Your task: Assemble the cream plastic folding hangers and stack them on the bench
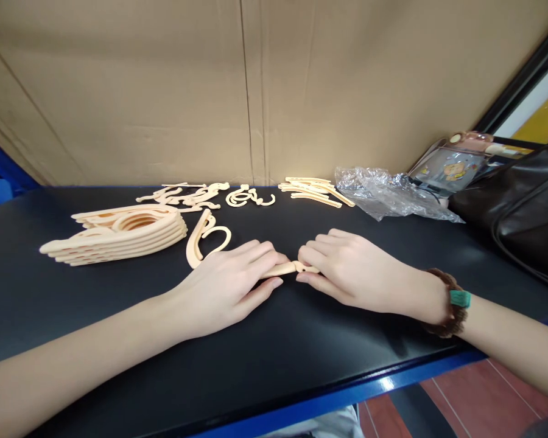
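Fingers wrapped round it, my left hand point(231, 283) grips a beige plastic hanger arm point(279, 270) just above the black table. My right hand point(347, 267) pinches a small beige end piece point(307, 268) that meets the arm's tip between the two hands. Most of both parts is hidden under my fingers, so I cannot tell whether they are joined. Just beyond my left hand lies a curved hanger piece with a hook point(194, 246), partly covered by the knuckles. A stack of beige folding hangers point(128, 240) lies farther left.
Along the back lie loose beige connector parts point(201, 196), hooks point(240, 196) and straight hanger arms point(313, 190). Crumpled clear plastic point(393, 193), a clear printed bottle point(459, 164) and a dark leather bag point(520, 201) occupy the right. A cardboard wall point(164, 91) stands behind.
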`<state>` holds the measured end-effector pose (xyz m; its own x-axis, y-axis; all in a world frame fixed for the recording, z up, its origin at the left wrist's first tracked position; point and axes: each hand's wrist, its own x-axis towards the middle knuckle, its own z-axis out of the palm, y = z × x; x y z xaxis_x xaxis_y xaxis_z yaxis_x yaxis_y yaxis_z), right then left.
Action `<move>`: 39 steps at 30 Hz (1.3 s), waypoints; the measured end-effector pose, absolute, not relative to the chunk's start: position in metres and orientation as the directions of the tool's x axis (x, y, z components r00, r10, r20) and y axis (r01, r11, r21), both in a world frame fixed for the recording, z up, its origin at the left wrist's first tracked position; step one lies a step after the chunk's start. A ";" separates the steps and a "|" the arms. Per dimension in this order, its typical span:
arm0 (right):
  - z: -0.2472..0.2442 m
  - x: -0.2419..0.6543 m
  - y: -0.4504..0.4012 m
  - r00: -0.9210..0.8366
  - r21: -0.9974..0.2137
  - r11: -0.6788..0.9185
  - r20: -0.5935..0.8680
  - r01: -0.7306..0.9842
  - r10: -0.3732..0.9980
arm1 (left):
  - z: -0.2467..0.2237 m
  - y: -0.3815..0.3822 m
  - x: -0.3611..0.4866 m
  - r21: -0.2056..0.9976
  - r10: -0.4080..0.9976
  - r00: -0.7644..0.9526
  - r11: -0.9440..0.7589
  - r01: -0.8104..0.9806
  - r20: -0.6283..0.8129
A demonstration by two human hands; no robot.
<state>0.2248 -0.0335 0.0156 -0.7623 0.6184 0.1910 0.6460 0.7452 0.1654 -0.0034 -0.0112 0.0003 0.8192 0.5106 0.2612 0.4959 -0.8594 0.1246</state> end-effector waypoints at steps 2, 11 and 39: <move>0.018 0.229 -0.032 -0.749 0.209 0.719 0.179 0.663 0.638 | 0.000 -0.010 -0.003 0.083 0.501 0.823 -0.863 0.498 0.269; 0.015 0.239 -0.031 -0.688 0.458 0.552 0.208 0.696 0.695 | -0.002 -0.008 -0.003 0.098 0.503 0.827 -0.863 0.495 0.252; 0.017 0.233 -0.040 -0.723 0.376 0.639 0.138 0.671 0.677 | -0.006 -0.005 -0.004 0.118 0.630 0.724 -0.771 0.625 0.279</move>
